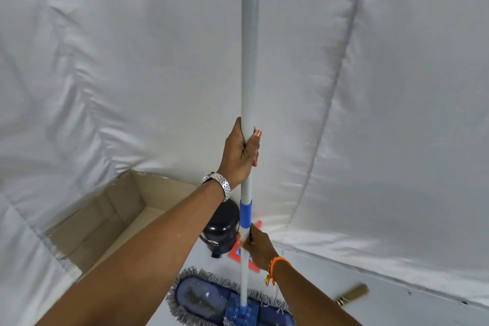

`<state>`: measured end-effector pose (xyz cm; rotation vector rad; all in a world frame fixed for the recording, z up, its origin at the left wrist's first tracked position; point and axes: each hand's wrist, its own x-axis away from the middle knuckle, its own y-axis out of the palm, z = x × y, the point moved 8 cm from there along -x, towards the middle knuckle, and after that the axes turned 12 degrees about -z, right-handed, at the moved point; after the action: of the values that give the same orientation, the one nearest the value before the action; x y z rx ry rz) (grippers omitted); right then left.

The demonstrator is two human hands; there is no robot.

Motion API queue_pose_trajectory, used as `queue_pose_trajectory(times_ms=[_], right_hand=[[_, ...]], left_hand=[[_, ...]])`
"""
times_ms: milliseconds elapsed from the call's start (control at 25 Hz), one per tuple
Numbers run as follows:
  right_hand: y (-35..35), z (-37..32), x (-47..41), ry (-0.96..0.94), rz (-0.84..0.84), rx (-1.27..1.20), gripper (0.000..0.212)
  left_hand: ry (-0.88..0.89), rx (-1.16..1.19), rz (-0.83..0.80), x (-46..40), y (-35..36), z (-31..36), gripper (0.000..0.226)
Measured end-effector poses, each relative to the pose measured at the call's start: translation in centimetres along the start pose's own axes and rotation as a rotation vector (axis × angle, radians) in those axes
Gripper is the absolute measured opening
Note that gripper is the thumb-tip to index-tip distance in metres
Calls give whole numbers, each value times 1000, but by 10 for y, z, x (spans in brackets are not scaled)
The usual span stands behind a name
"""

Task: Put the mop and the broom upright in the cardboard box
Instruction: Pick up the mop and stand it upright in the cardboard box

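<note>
The left hand [242, 152] is wrapped firmly around the grey pole of the long grey-handled mop with a blue fringed flat head [248, 61], fingers closed on it above the blue collar. The right hand [258, 246] is closed on the same pole lower down, just under that collar. Both forearms reach forward and upward from the bottom of the view. The left wrist carries a silver metal watch [218, 184], the right wrist an orange thread bracelet [275, 268].

The mop stands almost upright, with its head low, close to the white floor [370, 304] in front of the person. It is not in the open brown cardboard box [111, 219], which stands to the left against the white fabric wall [105, 74].

I think the main risk is the wide head: if it goes in flat, it may catch the box rim, or tip the light box. The long pole may also swing against the fabric. A round black object [222, 227] and an orange sheet [238, 249] lie between mop and box and could be hit. A brown stick-like piece [353, 295] lies at the right; I cannot tell whether it is the broom.
</note>
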<state>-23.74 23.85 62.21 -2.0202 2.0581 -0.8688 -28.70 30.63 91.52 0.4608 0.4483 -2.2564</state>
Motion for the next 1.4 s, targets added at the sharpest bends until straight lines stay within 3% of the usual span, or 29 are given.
queue_pose_trajectory(times_ms=[280,440,640,880,1200,1400], right_hand=[[90,-93,-141,-31,-31,-64,24],[137,-149,-222,-2,-47,-100,19],[200,-204,-299,24,-60,-64,30],[256,-243,-393,83,32,-97,39],[291,-253,-502,282,119,-155,34],[298,-248,-582,297,97,-162,41]], left_hand=[[-66,-12,7,-29,-171,-63,32],[-66,-32,34,-48,-270,-87,27],[-98,-35,48,-55,-381,-132,27],[-71,24,42,-71,-490,-191,26],[-90,50,-9,-96,-571,-282,30],[-119,88,-33,-119,-605,-356,26]])
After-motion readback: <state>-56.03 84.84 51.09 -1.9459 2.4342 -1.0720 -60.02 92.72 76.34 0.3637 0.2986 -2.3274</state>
